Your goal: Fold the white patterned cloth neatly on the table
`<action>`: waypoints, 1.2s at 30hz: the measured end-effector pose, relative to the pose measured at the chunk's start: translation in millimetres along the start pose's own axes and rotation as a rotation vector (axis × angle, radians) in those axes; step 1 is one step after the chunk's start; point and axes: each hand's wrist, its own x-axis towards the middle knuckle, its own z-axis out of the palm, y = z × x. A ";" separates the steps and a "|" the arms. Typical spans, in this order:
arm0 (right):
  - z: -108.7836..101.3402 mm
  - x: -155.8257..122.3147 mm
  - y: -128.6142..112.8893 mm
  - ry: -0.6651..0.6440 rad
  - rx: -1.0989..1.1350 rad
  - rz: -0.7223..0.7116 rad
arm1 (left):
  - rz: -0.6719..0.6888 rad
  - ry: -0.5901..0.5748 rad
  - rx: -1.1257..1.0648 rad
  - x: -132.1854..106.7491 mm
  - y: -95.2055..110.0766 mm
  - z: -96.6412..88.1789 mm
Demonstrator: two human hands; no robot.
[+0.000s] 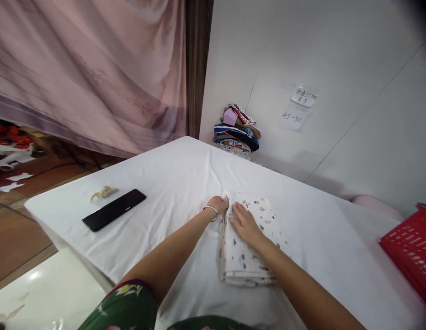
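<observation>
Right, the cloth (240, 252) lies on the white-covered table (178, 183), directly in front of the person, folded in layers into a long rectangle that runs away from the body. It is white with small leaf shapes and dots, mostly grey, and its near end shows a rounded, stacked fold. The left hand (218, 204) is at the far part of the cloth's left edge, fingers curled in against it; the fingertips are hidden, so I cannot tell whether they pinch the fabric. A bracelet (210, 209) circles that wrist, and a green flowered sleeve (125, 302) covers the upper arm. The right hand (246, 223) lies palm down on top of the cloth, fingers extended and slightly spread, gripping nothing. Well to the left of both hands, a black phone (114, 210) lies flat on the table, with a small beige bundle (104, 192) just beyond it. Past the table's far edge, a pile (236, 130) of folded fabrics is stacked near the wall (340, 78), where two sheets of paper (303, 96) with handwriting hang one above the other, the lower reading 45-50. A red basket (410, 250) stands at the far right, and a pinkish curtain (130, 68) hangs behind on the left
</observation>
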 end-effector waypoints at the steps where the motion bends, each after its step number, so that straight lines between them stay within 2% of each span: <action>1: 1.4 -4.6 -1.6 0.002 -0.003 -0.012 | 0.005 0.008 -0.010 -1.2 -0.1 0.7; 5: 6.2 -17.7 -5.3 0.004 -0.041 -0.043 | 0.013 0.017 -0.015 -3.5 -0.8 3.3; 14: 12.6 -30.7 -16.4 0.043 -0.055 -0.164 | 0.013 -0.093 0.047 -1.0 -1.5 -1.7; 22: 16.2 -36.7 -6.2 -0.022 -0.066 -0.220 | -0.011 -0.088 0.006 -5.5 -9.4 -4.1; 26: 16.7 -41.7 -13.7 -0.011 -0.051 -0.189 | -0.004 -0.055 -0.016 -13.4 -11.2 -1.1; 30: 16.1 -52.3 -25.1 -0.009 -0.056 -0.235 | 0.009 -0.009 -0.023 -20.6 -14.0 3.7; 36: 7.3 -68.8 -30.9 -0.070 -0.067 -0.294 | 0.037 -0.047 -0.039 -22.4 -17.5 7.0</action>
